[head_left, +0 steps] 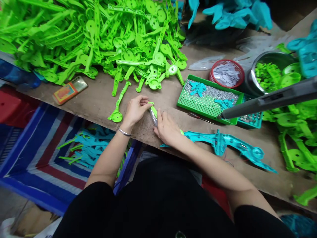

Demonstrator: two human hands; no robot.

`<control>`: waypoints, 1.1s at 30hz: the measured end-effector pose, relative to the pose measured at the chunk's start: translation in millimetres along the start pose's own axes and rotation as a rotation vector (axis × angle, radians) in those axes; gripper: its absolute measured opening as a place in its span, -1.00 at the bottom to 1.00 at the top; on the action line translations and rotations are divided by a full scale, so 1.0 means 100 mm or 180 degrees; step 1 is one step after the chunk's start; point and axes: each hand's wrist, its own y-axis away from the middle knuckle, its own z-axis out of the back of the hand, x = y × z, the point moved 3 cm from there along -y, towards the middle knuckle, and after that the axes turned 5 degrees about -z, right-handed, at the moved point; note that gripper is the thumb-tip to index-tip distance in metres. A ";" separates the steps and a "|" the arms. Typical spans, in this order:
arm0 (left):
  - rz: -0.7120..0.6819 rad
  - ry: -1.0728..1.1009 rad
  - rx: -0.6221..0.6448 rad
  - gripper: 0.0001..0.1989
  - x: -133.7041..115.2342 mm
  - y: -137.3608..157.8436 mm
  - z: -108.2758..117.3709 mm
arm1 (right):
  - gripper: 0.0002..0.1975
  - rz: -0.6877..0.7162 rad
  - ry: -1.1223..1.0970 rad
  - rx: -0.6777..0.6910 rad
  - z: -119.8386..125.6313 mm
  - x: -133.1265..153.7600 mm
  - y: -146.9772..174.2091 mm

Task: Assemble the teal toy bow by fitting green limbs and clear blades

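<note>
My left hand [136, 109] pinches the far tip of a narrow bright-green plastic part [153, 112] with a silvery strip along it. My right hand [168, 127] lies over the near end of that part, its fingers drawn together on it; the palm hides much of the piece. To the left of my left hand, a single green plastic arm [119, 105] with a round disc end rests on the table. Partly behind my right wrist lies a long turquoise plastic shell [210, 138], its inner side up, with thin wires on it.
A large heap of green plastic arms [138, 39] covers the back left. A phone [70, 90] lies near the left edge. At right stand a green tray [182, 99] of screws, a red basket [213, 74], a metal bowl [251, 76] and a dark-grey rod-like tool [267, 99] above.
</note>
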 end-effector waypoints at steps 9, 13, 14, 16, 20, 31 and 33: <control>0.0975 0.1328 0.0211 -0.77 -0.07 0.06 -0.05 | -0.42 0.0075 -0.0895 -0.0002 0.12 -0.12 -0.06; 0.1051 0.1466 0.0129 -0.75 -0.11 0.08 -0.03 | -0.65 0.0118 -0.2466 0.0501 0.15 -0.29 -0.31; 0.1079 0.1499 0.0107 -0.75 -0.12 0.09 -0.02 | -0.68 0.0011 -0.2804 0.0610 0.15 -0.32 -0.35; 0.1137 0.1576 0.0063 -0.74 -0.13 0.10 -0.02 | -0.71 -0.0246 -0.3254 0.0717 0.12 -0.34 -0.40; 0.1128 0.1672 -0.0040 -0.73 -0.11 0.11 -0.04 | -0.79 -0.0482 -0.3376 0.0701 0.10 -0.31 -0.39; 0.0999 0.2384 -0.0294 -0.44 -0.20 1.04 -0.53 | -0.88 -0.0371 -0.3594 0.0661 0.05 -0.32 -0.43; 0.1208 0.2363 0.0026 -0.45 -0.23 1.22 -0.68 | -0.90 -0.0289 -0.3618 0.0646 0.05 -0.32 -0.43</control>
